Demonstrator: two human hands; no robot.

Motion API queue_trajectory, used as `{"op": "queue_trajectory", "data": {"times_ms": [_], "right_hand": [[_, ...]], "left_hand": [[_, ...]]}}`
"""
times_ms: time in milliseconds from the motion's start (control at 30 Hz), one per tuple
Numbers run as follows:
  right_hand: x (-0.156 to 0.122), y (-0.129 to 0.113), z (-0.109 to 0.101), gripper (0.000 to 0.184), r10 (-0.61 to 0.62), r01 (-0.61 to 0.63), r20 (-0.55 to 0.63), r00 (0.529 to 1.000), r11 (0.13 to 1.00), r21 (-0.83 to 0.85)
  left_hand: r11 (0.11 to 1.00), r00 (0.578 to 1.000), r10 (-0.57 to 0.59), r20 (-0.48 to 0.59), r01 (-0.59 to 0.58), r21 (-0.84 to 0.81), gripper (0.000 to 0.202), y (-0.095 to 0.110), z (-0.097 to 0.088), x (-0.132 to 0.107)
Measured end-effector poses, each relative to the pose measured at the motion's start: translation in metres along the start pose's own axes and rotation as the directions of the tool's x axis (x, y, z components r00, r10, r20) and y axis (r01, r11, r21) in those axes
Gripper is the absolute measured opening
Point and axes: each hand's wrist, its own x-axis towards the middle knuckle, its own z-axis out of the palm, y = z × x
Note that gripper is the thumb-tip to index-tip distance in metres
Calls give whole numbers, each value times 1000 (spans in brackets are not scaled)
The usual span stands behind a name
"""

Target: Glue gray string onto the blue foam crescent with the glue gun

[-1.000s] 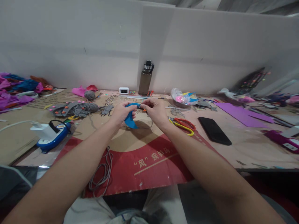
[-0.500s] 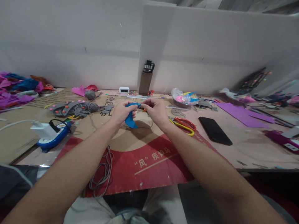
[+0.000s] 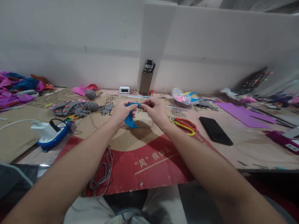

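Left hand: the left hand (image 3: 123, 112) pinches a blue strip (image 3: 130, 120) between thumb and fingers, raised over the middle of the cardboard.
Right hand: the right hand (image 3: 156, 110) has thumb and forefinger pressed together on the strip's right end; finer detail at the tips is too small to tell.
Blue strip: spans the gap between both sets of fingertips; its tail hangs below the left hand with the lower end loose.
Beneath the hands: red and tan cardboard (image 3: 163, 178), its front edge jutting past the counter (image 3: 249, 152) above the person's lap.
Right wrist's side: a tool with red and yellow handles (image 3: 183, 125) lies just beside it, limiting a low sweep that way.
Beyond the tool: a black phone (image 3: 216, 130), near the cardboard's slanting right edge; a stretch of bare counter runs from it to the front edge.
Left forearm's side: a loose coil of grey cord (image 3: 106, 174), crossing the cardboard's front edge; farther left, a blue power strip (image 3: 54, 140) with a white charger (image 3: 45, 132).
Far side: an upright bottle (image 3: 146, 82) and a white clock (image 3: 124, 90) stand before a pale panel (image 3: 93, 65), which bounds reach forward.
Far right: purple sheets (image 3: 240, 115).
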Motion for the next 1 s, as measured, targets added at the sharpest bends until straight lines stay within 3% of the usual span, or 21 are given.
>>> {"op": "queue_trajectory", "data": {"times_ms": [433, 700, 1000], "right_hand": [[-1, -2, -1, 19, -47, 49, 38, 998, 997, -62], [0, 0, -1, 20, -95, 97, 20, 995, 986, -134], [-1, -2, 0, 18, -71, 72, 15, 997, 995, -76]], "left_hand": [[1000, 999, -7, -47, 8, 15, 16, 2, 1, -1], [999, 999, -12, -30, 13, 35, 16, 3, 1, -2], [1000, 1000, -24, 15, 24, 8, 15, 5, 2, -3]]}}
